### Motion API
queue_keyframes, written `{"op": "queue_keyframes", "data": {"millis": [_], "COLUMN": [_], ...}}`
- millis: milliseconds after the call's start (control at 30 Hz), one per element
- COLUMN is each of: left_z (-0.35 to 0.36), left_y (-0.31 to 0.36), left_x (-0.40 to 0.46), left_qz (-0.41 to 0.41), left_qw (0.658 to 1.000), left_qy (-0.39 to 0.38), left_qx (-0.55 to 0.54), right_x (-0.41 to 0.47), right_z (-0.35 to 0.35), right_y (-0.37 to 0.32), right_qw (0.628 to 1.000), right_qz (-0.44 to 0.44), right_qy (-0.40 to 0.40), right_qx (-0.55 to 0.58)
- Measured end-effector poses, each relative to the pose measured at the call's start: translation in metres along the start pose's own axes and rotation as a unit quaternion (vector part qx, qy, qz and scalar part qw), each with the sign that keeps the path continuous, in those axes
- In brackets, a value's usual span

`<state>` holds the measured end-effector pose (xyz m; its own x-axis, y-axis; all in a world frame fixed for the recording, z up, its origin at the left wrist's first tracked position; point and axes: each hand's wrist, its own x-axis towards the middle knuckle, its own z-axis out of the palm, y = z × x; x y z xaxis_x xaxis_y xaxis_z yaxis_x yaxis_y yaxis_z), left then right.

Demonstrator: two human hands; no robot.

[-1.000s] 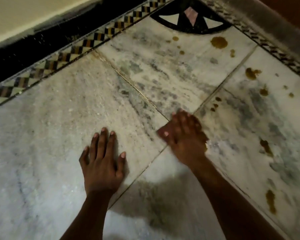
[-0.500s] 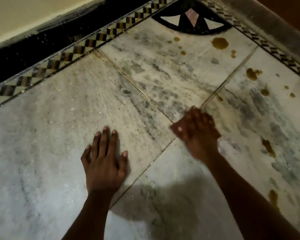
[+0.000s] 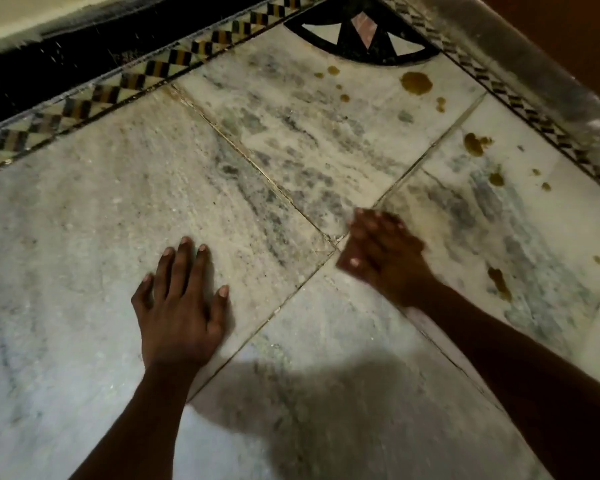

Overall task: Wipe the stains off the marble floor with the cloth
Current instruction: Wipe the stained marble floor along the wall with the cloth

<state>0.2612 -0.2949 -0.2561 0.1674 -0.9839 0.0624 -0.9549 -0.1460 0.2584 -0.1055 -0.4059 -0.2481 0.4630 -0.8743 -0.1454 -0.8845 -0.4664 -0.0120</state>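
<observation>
A black band and a checkered black, yellow and white inlaid border strip (image 3: 125, 81) are seen along the far left edge of the grey-veined white marble floor (image 3: 84, 202). The left hand (image 3: 179, 306) is laid flat on a slab, fingers spread and nothing held, apparently to prop the body while the other arm works. At the crossing of the tile joints, the right hand (image 3: 383, 254) is pressed to the floor with fingers curled loosely downward; it is blurred by motion, and whether anything is gripped beneath it cannot be told. The cloth named in the task is not seen anywhere and may be hidden under that palm. Beyond it, a black fan-shaped inlay with white and pink triangles (image 3: 362, 32) marks the corner. Yellow-brown stains are scattered to the right: a large round blot (image 3: 416, 83) near the inlay, a splotch (image 3: 475, 144) further right, and a streak (image 3: 499, 278) close to the right forearm. These remain unwiped, so much of the job is judged outstanding. No brand, label or writing is visible.
</observation>
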Motion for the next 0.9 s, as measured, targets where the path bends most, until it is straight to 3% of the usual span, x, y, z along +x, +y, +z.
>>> {"op": "queue_keyframes", "data": {"millis": [100,167,233,300,367,433,500,567,633,733,833,900], "left_z": [0.003,0.004,0.003,0.002,0.002,0.002,0.004,0.005,0.009,0.01,0.01,0.015], "left_y": [-0.001,0.0,0.0,0.002,0.002,0.001,0.001,0.002,0.002,0.001,0.029,0.065], "left_x": [0.0,-0.001,-0.001,-0.001,-0.001,-0.001,0.0,-0.002,-0.004,-0.008,-0.012,-0.017], "left_qz": [0.001,0.001,-0.002,-0.001,0.002,0.007,0.011,0.017,0.023,0.035,0.081,0.144], "left_qw": [1.0,1.0,1.0,1.0,1.0,1.0,1.0,1.0,0.999,0.999,0.996,0.989], "left_qy": [0.011,0.017,0.016,0.014,0.013,0.012,0.018,0.02,0.028,0.011,0.005,0.003], "left_qx": [0.003,0.008,0.012,0.013,0.012,0.007,-0.003,-0.005,0.001,-0.012,-0.033,-0.043], "right_x": [0.034,0.069,0.078,0.044,-0.015,-0.05,-0.046,-0.005,0.034,0.022,-0.066,-0.112], "right_z": [-0.005,-0.01,-0.01,0.001,0.007,0.015,0.019,0.023,0.021,0.027,0.032,0.035], "right_y": [0.033,0.017,-0.008,-0.026,-0.037,-0.022,-0.003,0.013,0.01,-0.023,-0.052,-0.039], "right_qw": [0.968,0.934,0.958,0.993,0.997,0.999,0.99,0.96,0.944,0.968,0.985,0.986], "right_qz": [0.245,0.343,0.271,0.059,-0.034,-0.001,0.117,0.248,0.304,0.217,0.101,0.114], "right_qy": [0.026,0.056,0.063,0.106,0.062,0.039,0.082,0.125,0.109,0.117,0.133,0.104], "right_qx": [0.049,0.081,0.066,0.0,0.0,0.018,0.016,0.038,0.07,0.051,0.036,0.063]}}
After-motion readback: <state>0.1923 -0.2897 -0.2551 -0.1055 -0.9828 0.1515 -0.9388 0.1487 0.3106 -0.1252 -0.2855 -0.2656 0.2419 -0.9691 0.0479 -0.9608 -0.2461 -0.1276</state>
